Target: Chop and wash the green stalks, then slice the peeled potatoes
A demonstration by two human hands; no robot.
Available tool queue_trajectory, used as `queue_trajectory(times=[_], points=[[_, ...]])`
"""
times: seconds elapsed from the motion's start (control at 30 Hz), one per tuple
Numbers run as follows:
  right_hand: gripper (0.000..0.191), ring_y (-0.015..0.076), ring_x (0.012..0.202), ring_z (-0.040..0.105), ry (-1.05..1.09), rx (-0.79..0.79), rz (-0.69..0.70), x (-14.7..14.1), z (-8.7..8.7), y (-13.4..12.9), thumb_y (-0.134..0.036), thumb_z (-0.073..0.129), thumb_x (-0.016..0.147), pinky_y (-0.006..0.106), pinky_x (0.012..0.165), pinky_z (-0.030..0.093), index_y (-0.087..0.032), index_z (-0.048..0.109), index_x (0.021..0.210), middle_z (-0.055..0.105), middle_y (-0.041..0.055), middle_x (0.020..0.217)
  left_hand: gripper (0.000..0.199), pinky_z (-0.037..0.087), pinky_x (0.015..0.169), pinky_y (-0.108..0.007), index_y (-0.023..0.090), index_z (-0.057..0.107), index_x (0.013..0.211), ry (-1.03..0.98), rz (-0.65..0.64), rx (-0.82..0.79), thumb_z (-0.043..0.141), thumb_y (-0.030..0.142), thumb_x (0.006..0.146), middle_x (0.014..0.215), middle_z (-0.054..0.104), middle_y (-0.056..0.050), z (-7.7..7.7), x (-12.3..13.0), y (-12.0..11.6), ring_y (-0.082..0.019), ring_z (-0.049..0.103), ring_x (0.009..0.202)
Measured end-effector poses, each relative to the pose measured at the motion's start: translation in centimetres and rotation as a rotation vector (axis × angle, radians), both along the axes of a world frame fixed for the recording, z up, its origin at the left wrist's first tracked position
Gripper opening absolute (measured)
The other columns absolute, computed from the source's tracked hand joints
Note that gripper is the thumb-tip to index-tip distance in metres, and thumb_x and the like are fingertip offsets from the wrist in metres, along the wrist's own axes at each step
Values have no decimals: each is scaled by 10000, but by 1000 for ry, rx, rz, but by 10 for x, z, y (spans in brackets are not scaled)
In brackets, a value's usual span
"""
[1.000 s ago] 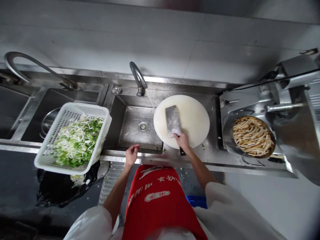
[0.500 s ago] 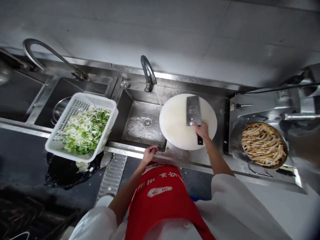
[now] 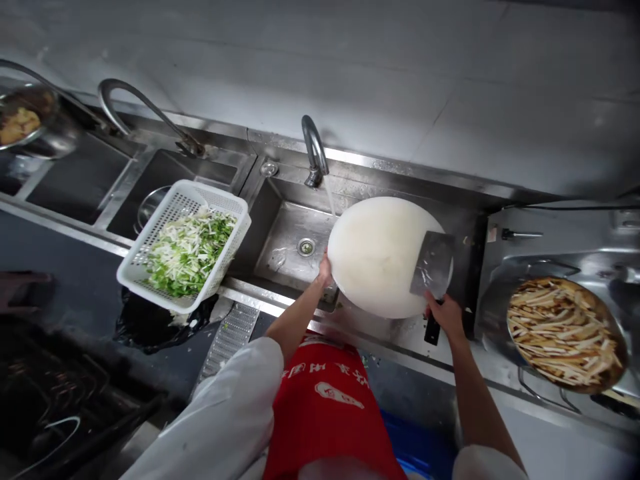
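Head view: right hand [image 3: 447, 315] clenched round cleaver [image 3: 433, 263], left hand [image 3: 325, 269] touching board [image 3: 377, 257]

- Middle: a sink [image 3: 285, 233], with a faucet [image 3: 313, 147] at its back edge and a wall [image 3: 375, 87] behind.
- Right of the sink: a cutting board [image 3: 375, 257], its left edge reaching the sink's right side.
- Over the board's right end: a cleaver [image 3: 433, 263], its handle in the person's right hand [image 3: 445, 313].
- At the board's left edge: the left hand [image 3: 325, 269].
- Left of the sink: a basket [image 3: 229, 252] with chopped greens [image 3: 193, 257] inside.
- Far right, beyond the board: a pan [image 3: 613, 328] holding strips of food [image 3: 563, 333].
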State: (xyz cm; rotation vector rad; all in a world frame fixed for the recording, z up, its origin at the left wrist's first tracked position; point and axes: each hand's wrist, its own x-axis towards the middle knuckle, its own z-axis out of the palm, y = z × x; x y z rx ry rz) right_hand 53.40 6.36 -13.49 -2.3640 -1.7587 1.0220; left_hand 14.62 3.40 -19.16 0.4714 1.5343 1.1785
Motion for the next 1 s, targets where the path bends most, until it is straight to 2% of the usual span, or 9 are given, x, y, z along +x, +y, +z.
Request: queue_trajectory(times=[0.1, 0.2, 0.33, 0.43, 0.53, 0.6, 0.7, 0.83, 1.0], points=[[384, 392, 895, 769, -109, 4, 140, -12, 7, 7, -602, 670, 825, 443, 820, 568, -259, 617, 661, 728, 177, 667, 403, 556, 925, -388, 116, 715, 1221, -22, 72, -82, 372, 261, 1065, 1318, 748, -173, 8, -20, -20, -242, 734, 1126], [400, 390, 930, 771, -107, 13, 238, -38, 13, 13, -614, 643, 845, 429, 805, 571, -254, 676, 674, 719, 173, 667, 299, 569, 898, -406, 111, 764, 1147, -64, 76, -116, 594, 291, 978, 1238, 775, -197, 23, -51, -61, -269, 754, 1054], [433, 339, 772, 757, -42, -32, 287, -72, 17, 24, -613, 580, 887, 403, 767, 565, -250, 687, 677, 671, 127, 561, 501, 595, 819, -384, 125, 750, 1196, -10, 182, -58, 693, 522, 895, 1143, 797, -181, 40, -85, -150, -277, 770, 939], [447, 309, 681, 723, -40, -77, 267, -85, 24, 19, -578, 526, 925, 394, 754, 554, -224, 687, 704, 669, 120, 555, 546, 598, 798, -363, 129, 738, 1124, 157, 412, -70, 693, 594, 840, 1013, 805, -146, 46, -103, -237, -252, 761, 897], [426, 310, 749, 711, -187, 99, 261, -107, 35, -23, -479, 439, 976, 401, 788, 536, -195, 705, 801, 728, 168, 697, 463, 599, 760, -337, 149, 715, 1018, 296, 713, -154, 681, 557, 801, 890, 783, -95, 44, -113, -332, -203, 732, 791], [419, 290, 804, 697, -172, 185, 375, -139, 37, -71, -433, 392, 1008, 378, 811, 531, -198, 715, 880, 756, 167, 812, 405, 589, 725, -315, 169, 690, 971, 344, 887, -220, 678, 521, 770, 833, 760, -59, 38, -113, -391, -177, 710, 729], [353, 260, 880, 687, 26, -9, 686, -203, 19, -140, -390, 431, 1021, 347, 887, 538, -220, 737, 973, 759, 114, 908, 381, 571, 677, -296, 188, 649, 929, 318, 1054, -335, 687, 494, 705, 766, 726, -21, 26, -105, -461, -169, 699, 682], [408, 324, 1244, 619, -130, -18, 681, -266, -24, -174, -185, 510, 947, 402, 1099, 480, -132, 694, 1307, 655, 205, 1342, 452, 580, 669, -320, 184, 652, 939, 137, 996, -505, 692, 529, 649, 780, 741, -45, 14, -93, -517, -207, 734, 706], [372, 348, 1161, 680, -231, -159, 732, -293, -46, -153, 2, 472, 882, 408, 1064, 495, -73, 799, 1043, 731, 238, 1130, 507, 586, 671, -351, 157, 701, 952, -185, 759, -712, 720, 505, 584, 855, 785, -131, 5, -98, -563, -280, 778, 778]])
